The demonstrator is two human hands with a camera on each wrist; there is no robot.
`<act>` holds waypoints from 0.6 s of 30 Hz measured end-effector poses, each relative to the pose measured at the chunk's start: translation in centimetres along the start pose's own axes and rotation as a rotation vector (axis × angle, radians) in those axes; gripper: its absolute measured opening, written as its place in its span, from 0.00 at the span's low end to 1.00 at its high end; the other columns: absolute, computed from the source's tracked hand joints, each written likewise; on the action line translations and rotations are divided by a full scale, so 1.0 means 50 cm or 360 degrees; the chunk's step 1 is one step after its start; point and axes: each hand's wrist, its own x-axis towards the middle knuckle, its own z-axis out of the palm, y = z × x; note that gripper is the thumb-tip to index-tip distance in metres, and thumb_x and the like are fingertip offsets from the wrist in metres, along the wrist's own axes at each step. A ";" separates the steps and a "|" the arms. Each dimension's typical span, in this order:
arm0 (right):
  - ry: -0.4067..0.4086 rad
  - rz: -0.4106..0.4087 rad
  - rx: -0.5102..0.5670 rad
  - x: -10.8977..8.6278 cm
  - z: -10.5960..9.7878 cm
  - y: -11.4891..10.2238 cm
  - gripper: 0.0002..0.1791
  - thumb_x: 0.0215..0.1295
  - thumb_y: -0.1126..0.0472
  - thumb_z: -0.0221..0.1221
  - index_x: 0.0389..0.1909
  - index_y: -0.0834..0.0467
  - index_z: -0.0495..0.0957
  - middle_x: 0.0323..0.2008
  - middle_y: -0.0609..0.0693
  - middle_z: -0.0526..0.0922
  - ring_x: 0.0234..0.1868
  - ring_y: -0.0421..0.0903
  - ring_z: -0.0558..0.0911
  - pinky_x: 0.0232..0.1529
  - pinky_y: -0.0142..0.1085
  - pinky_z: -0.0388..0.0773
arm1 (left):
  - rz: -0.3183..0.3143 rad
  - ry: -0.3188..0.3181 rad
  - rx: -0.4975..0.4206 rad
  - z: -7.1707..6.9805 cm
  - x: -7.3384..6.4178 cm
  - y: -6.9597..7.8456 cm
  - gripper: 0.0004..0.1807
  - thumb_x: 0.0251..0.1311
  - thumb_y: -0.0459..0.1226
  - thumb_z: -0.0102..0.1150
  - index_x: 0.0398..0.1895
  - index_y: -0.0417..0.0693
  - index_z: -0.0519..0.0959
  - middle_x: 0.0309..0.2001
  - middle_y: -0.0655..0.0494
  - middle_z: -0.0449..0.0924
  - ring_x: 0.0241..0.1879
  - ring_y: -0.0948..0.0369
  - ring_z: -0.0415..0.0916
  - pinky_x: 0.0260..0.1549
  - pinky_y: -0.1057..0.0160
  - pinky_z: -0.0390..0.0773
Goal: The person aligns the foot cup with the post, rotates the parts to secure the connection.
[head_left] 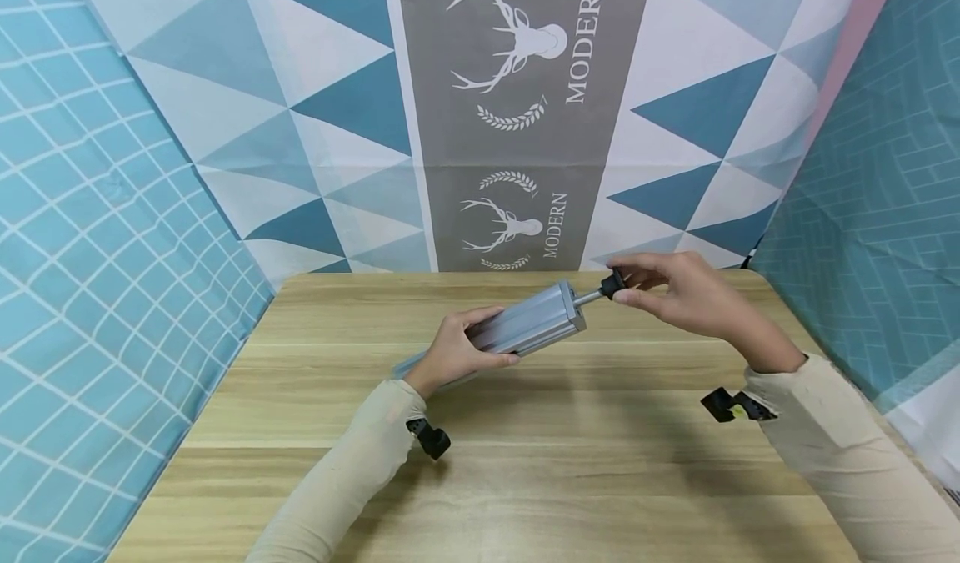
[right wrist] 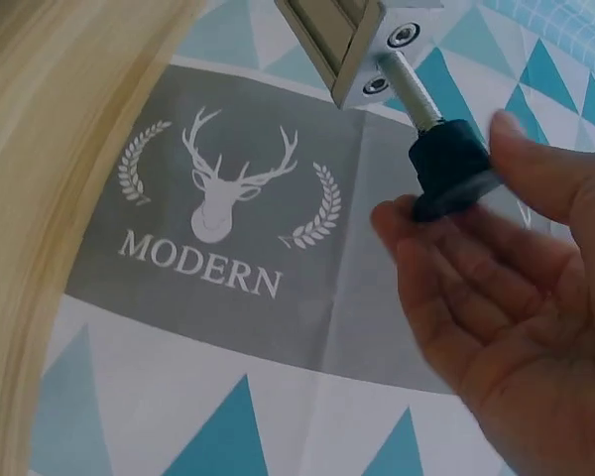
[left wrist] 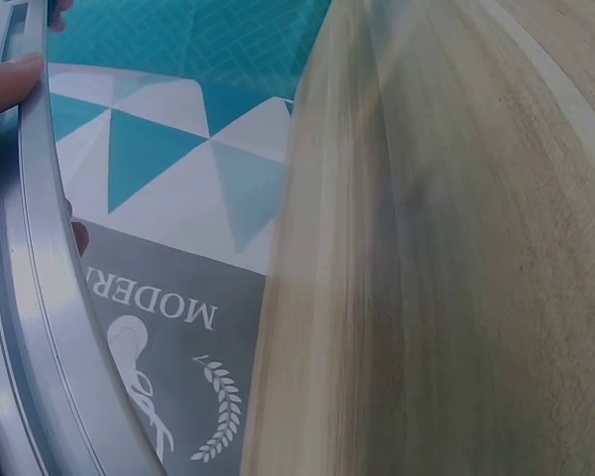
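Beige sleeves [head_left: 348,467] at bottom left and bottom right, over a light wood-grain table [head_left: 540,480]. Left hand [head_left: 453,350], mid-frame, fingers and thumb wrapped round a long silver-grey grooved metal bar [head_left: 528,321], slanting up rightward at centre. Right hand [head_left: 690,296], right of centre, thumb and fingertips pinching a round black foot [head_left: 612,284] on the bar's threaded metal rod [head_left: 588,298]. Grey-white-blue printed sheet [head_left: 502,142] across the top.
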 end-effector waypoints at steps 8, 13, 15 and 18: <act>0.0045 0.0249 0.0024 0.004 0.008 -0.002 0.20 0.69 0.47 0.55 0.44 0.60 0.83 0.26 0.47 0.84 0.28 0.43 0.80 0.31 0.41 0.74 | 0.0020 -0.0029 -0.0009 -0.001 -0.001 -0.003 0.37 0.38 0.44 0.79 0.58 0.52 0.78 0.54 0.54 0.80 0.49 0.61 0.78 0.47 0.58 0.76; 0.0023 0.0177 0.0040 0.002 0.004 -0.001 0.24 0.68 0.50 0.58 0.57 0.62 0.77 0.41 0.56 0.85 0.39 0.50 0.84 0.40 0.48 0.79 | 0.0014 -0.0017 0.0000 -0.001 -0.001 -0.002 0.36 0.38 0.44 0.79 0.58 0.53 0.79 0.53 0.54 0.81 0.48 0.61 0.79 0.46 0.59 0.76; -0.0005 0.0092 0.0043 0.000 0.001 -0.001 0.28 0.64 0.53 0.62 0.62 0.60 0.73 0.49 0.59 0.82 0.45 0.54 0.83 0.46 0.50 0.78 | 0.0004 -0.0012 0.0013 0.000 0.000 -0.003 0.36 0.38 0.44 0.79 0.57 0.52 0.79 0.53 0.54 0.81 0.48 0.61 0.79 0.46 0.59 0.76; -0.0033 -0.0073 0.0014 -0.002 -0.003 0.000 0.33 0.57 0.61 0.68 0.64 0.58 0.70 0.55 0.60 0.78 0.49 0.56 0.82 0.49 0.51 0.77 | -0.0006 -0.0011 0.0027 0.002 0.000 -0.002 0.37 0.37 0.43 0.80 0.57 0.51 0.79 0.53 0.53 0.81 0.47 0.61 0.79 0.46 0.59 0.76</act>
